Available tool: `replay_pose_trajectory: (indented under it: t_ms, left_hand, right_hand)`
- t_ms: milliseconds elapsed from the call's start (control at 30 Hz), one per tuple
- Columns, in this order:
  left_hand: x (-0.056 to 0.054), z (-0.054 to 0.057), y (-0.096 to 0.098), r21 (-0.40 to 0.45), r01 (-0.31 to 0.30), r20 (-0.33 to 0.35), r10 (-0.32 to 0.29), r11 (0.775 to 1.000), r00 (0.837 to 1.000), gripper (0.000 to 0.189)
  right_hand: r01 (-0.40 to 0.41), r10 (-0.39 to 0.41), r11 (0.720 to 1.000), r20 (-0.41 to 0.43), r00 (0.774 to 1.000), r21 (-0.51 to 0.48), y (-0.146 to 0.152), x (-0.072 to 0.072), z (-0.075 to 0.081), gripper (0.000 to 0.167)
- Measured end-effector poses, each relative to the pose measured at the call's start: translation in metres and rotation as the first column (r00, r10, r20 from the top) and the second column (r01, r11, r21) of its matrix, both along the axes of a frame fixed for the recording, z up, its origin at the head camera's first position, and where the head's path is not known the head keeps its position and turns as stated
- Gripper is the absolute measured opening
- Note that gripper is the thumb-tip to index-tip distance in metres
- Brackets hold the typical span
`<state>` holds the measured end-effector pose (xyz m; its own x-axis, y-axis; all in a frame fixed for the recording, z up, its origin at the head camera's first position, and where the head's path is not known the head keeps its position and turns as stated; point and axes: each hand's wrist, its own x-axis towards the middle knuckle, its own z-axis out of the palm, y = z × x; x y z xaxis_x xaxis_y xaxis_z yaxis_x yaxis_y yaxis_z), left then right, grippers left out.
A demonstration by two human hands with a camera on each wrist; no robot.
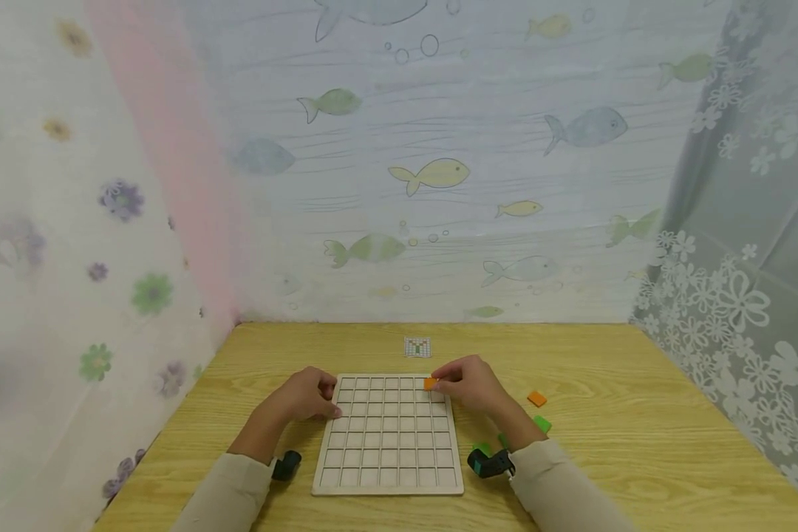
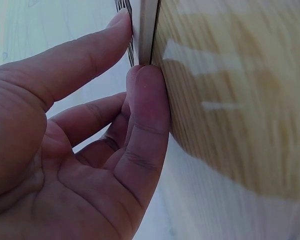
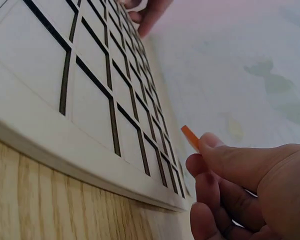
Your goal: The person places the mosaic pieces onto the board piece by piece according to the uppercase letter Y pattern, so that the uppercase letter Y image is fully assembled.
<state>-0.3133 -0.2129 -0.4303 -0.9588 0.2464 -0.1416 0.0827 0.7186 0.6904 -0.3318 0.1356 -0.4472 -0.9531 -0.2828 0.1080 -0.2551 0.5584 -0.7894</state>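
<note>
Two hands work a gridded wooden board (image 1: 389, 436); the left hand (image 1: 306, 399) braces its left edge, fingers straight; farther back, the right hand (image 1: 472, 386) pinches an orange tile (image 1: 430, 383) over the board's far right corner cells; a pattern card (image 1: 417, 347) lies beyond.

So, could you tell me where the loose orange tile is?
In the head view the loose orange tile lies on the table, right of the right hand, beyond a green tile.
</note>
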Motion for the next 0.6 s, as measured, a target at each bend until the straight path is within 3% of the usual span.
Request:
replay_pose_trajectory:
  t_ms: [300,467,600]
  left_hand:
    - [0.001,0.001,0.001,-0.016,-0.003,-0.005,0.003,1.0,1.0,0.035]
    - [0.001,0.001,0.0,-0.005,0.015,0.003,-0.015,1.0,1.0,0.028]
    - [0.001,0.0,-0.001,0.014,0.016,0.012,-0.016,1.0,1.0,0.036]
  right_hand:
    - [-0.052,0.052,0.996,0.0,0.999,0.066,-0.009,0.004,0.003,0.017]
    - [-0.038,0.04,0.994,-0.012,0.999,0.105,-0.011,0.005,0.003,0.017]
    - [-0.023,0.024,0.993,-0.014,1.0,0.115,-0.012,0.006,0.002,0.017]
